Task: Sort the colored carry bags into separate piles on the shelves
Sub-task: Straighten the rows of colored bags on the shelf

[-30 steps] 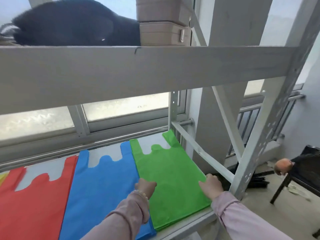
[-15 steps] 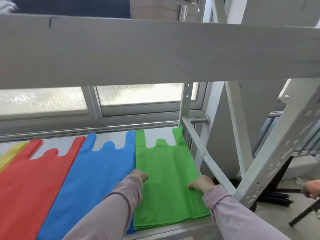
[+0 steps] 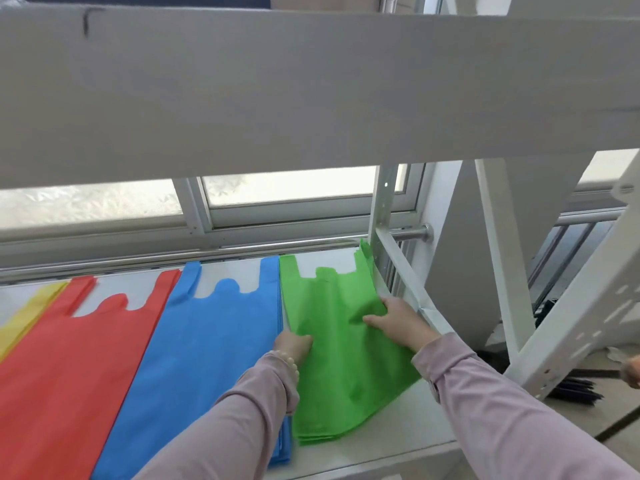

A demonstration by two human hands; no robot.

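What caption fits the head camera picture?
Left hand and right hand touch the green bags beside the blue bags.

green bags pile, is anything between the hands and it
Nothing visible. The left hand touches the green bags at their left edge; the right hand rests on their rumpled upper right. The shelf's diagonal brace runs just right of that hand, beside it, not between.
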